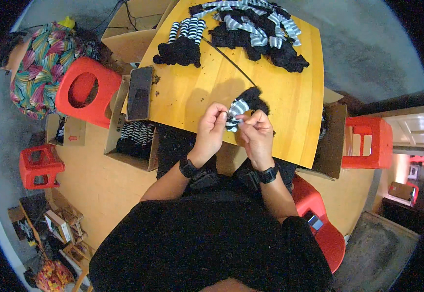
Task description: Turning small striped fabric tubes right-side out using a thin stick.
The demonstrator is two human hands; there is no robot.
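Note:
Above the near edge of the wooden table, I hold a small knit piece, grey-and-white striped with a black fuzzy end. My left hand pinches its striped part between thumb and fingers. Close beside it, my right hand grips the same striped cloth with its fingertips. The black end lies away from me on the table. A thin dark rod reaches from near that end toward a bundle of striped tubes with black fuzzy ends. Farther right lies a loose pile of similar knit pieces.
A phone-like dark device rests at the table's left edge. Below it stands a cardboard box of striped knits; another box is at the right. Red stools surround the table. Someone in patterned clothing is at the far left.

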